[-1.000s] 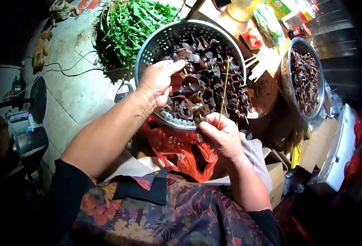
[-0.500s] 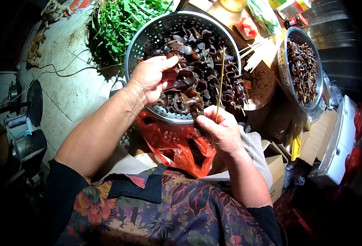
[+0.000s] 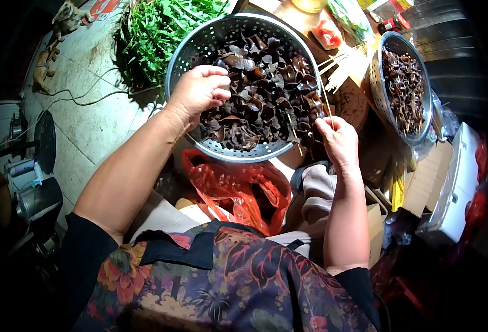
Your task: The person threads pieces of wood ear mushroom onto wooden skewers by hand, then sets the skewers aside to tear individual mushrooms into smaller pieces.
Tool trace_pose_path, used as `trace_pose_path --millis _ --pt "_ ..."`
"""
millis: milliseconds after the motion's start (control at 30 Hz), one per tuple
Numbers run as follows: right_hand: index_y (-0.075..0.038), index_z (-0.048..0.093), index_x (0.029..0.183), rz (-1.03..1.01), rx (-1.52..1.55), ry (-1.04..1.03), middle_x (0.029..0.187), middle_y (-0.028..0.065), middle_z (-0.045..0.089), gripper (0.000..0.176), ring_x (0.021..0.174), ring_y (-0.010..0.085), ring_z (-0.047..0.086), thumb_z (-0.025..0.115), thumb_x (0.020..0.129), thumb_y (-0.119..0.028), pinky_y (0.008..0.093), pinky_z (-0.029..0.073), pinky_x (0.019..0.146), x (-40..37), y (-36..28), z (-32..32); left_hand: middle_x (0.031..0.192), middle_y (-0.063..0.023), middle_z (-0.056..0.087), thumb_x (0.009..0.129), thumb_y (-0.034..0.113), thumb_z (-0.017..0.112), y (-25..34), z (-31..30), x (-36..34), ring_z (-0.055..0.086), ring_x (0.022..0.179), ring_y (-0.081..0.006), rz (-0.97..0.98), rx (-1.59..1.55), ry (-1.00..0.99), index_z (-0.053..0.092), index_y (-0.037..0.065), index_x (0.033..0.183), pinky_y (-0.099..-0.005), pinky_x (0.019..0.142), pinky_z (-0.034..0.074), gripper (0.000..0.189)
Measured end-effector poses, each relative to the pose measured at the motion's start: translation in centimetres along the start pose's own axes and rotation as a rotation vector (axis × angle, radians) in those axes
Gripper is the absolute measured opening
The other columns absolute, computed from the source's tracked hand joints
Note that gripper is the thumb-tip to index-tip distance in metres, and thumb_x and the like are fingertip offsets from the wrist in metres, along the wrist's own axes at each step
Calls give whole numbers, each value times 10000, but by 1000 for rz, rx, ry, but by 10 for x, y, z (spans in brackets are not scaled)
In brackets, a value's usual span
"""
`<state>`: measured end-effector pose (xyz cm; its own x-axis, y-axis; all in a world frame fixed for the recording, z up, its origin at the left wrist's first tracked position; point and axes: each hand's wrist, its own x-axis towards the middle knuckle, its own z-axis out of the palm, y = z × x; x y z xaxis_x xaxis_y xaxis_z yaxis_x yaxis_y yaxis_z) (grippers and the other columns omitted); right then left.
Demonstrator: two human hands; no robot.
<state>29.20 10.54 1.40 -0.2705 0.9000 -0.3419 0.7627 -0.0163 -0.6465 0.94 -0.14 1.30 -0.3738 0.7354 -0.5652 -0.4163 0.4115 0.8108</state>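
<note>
A round metal colander (image 3: 243,156) holds dark, curled wood ear fungus (image 3: 255,83), some of it threaded on thin sticks. My left hand (image 3: 200,91) is above the colander's left side, fingers slightly curled and apart, with nothing visible in them. At the right rim, my right hand (image 3: 338,138) pinches a thin stick (image 3: 325,97) that points up and away along the rim. Fungus pieces lie right beside those fingertips; whether they are on that stick I cannot tell.
A second colander (image 3: 378,83) with skewered fungus stands at the right. Sticks (image 3: 341,63) lie between the two. Green leaves (image 3: 161,41) are behind left, a red plastic bag (image 3: 227,191) below the colander. Cardboard (image 3: 426,180) and a white foam box (image 3: 451,185) sit at the right.
My right hand has moved right, from the colander's front edge to its right rim, with the stick. My left hand has let go of the fungus and its fingers have opened.
</note>
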Motion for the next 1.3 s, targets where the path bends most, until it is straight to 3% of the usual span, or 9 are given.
trace_pose_path --millis 133,333,567,667,700,733,833,967,1300 --pt "-33 656 890 -23 15 74 740 83 661 282 676 152 618 658 809 -304 282 479 663 -9 -9 0 856 -20 614 804 102 633 -10 2 1 584 708 -69 -25 393 -134 593 50 1015 -210 599 475 221" --pt "-41 630 962 -305 85 217 869 112 618 245 780 224 620 681 783 -201 308 497 702 -32 -27 1 863 -38 635 771 77 650 -38 10 7 592 794 -109 260 856 -206 632 54 993 -253 741 488 224" --pt "-8 624 966 -181 407 -262 799 62 593 185 680 107 546 607 849 -149 247 458 614 -56 -50 23 820 -96 632 762 153 655 -66 25 28 607 765 -244 693 1114 -65 646 101 993 -339 724 490 237" --pt "2 622 970 -201 538 -300 767 32 596 163 658 76 534 560 877 -118 226 450 587 -57 -46 26 718 -111 638 801 190 596 -59 30 34 632 662 -256 444 812 -90 643 102 922 -350 611 506 158" --pt "2 621 966 -91 616 -356 761 21 597 155 631 62 523 553 881 -108 211 439 561 -58 -47 24 678 -97 622 831 142 556 -43 36 22 615 555 -182 109 520 -145 608 60 934 -299 490 488 142" --pt "3 620 963 20 693 -413 754 10 598 148 603 47 513 545 885 -99 195 428 534 -59 -49 21 663 -83 603 855 116 520 -34 38 18 589 501 -135 47 395 -169 563 33 942 -255 421 467 127" --pt "0 611 963 148 795 -463 741 18 607 141 541 41 508 527 898 -92 174 410 473 -63 -62 12 758 -115 623 857 101 481 -23 38 4 625 570 -183 17 1 -139 520 44 983 -275 492 520 145" --pt "5 609 982 176 777 -525 719 28 611 152 530 61 533 521 906 -93 191 441 463 -65 -65 13 878 -126 647 856 87 447 -8 30 -5 659 792 -216 83 -31 -120 521 59 990 -311 689 537 156" --pt "22 603 991 113 624 -570 702 35 619 172 562 76 565 513 908 -99 219 478 468 -65 -71 22 848 -96 642 859 87 517 4 10 -4 651 755 -204 254 -99 -90 552 38 915 -341 728 545 82"
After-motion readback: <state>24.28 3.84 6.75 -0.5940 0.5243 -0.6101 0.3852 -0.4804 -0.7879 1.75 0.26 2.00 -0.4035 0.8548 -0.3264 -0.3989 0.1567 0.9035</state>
